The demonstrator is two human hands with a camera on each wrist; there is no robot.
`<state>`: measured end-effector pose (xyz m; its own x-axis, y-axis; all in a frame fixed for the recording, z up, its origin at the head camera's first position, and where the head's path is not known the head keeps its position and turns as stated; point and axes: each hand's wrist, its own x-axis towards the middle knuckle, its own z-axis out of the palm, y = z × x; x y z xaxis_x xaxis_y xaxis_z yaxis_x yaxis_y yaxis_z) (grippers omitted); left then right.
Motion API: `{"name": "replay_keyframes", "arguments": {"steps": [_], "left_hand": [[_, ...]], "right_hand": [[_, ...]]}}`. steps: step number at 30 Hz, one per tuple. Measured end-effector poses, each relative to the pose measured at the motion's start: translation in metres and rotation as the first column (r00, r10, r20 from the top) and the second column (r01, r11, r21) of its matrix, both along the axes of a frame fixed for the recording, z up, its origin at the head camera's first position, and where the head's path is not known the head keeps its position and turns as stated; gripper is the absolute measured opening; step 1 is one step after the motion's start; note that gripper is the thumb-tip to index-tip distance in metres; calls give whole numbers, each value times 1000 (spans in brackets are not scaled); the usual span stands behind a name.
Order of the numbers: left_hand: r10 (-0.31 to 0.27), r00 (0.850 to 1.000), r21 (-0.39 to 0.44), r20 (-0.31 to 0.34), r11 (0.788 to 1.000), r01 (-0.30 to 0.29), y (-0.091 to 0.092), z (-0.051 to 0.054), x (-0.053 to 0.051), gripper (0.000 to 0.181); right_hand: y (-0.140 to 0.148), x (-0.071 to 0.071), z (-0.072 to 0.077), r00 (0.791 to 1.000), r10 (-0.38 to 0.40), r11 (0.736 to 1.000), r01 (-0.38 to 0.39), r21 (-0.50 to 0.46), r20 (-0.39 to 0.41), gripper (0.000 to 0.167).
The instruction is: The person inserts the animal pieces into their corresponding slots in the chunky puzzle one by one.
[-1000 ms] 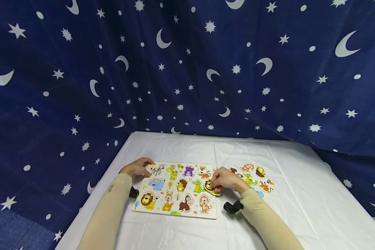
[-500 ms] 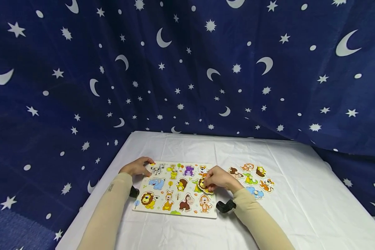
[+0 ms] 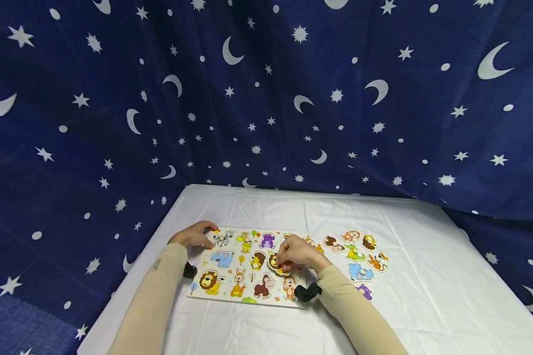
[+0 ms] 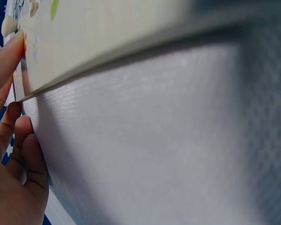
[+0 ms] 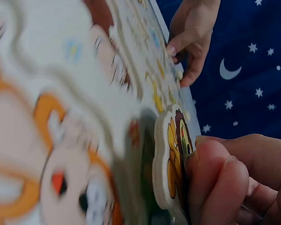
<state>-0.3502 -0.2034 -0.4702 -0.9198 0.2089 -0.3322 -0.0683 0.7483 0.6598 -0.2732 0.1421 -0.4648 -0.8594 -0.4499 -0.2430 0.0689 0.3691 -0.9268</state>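
A white wooden animal puzzle board (image 3: 222,299) lies on the table. My left hand (image 3: 194,235) grips its far left corner by the zebra. In the left wrist view a fingertip (image 4: 19,43) touches the board near a pale knob, and the other fingers curl beside the edge. My right hand (image 3: 298,252) pinches a lion puzzle piece (image 3: 274,264) just above the board's right half. The right wrist view has that lion piece (image 5: 166,164) tilted on its side, its thick pale edge showing. The crocodile picture is hidden behind this hand and piece.
Right of the board lie several loose pieces: a gorilla (image 3: 333,244), a crocodile (image 3: 355,253), a tiger (image 3: 377,261), an elephant (image 3: 361,272) and a purple hippo (image 3: 364,292). A kangaroo piece (image 3: 314,245) lies close by the board's right edge. A starry blue curtain (image 3: 266,98) hangs behind.
My right hand has carried the lion piece leftward across the board, from its right edge toward the hedgehog. The hippo and kangaroo pieces have come into view. My left hand stays at the corner.
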Motion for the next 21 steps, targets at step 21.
{"name": "replay_keyframes", "arguments": {"steps": [21], "left_hand": [[0,1000,14,-1,1000,0,0,1,2,52]], "right_hand": [[-35,2,-4,1000,-4,1000,4,-13,14,4]]}}
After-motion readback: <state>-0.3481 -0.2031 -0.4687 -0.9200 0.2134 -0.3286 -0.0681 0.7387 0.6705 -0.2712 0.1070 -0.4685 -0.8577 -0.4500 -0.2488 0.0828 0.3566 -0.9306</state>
